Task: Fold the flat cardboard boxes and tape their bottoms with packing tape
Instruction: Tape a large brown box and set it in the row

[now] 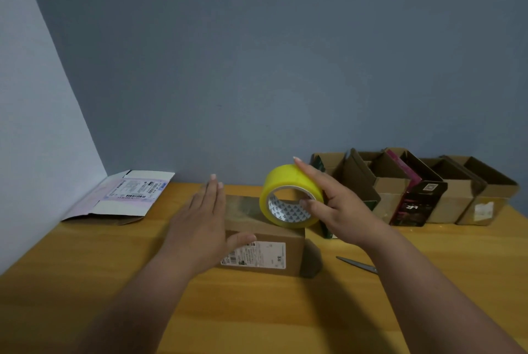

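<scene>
A small brown cardboard box point(274, 242) stands in the middle of the wooden table, a white shipping label on its near side. My left hand point(200, 225) lies flat against the box's left side, fingers straight, thumb on the near face. My right hand point(340, 208) holds a yellow roll of packing tape point(288, 196) on the box's top right, thumb in the roll's core and fingers over its outer rim. A flat, unfolded white box point(123, 196) with a label lies at the back left by the wall.
A row of several folded open boxes point(400, 185), brown and one black-and-pink, stands along the wall at the back right. A pair of scissors point(357, 264) lies on the table point(257, 310) to the right of the small box, partly hidden by my right forearm.
</scene>
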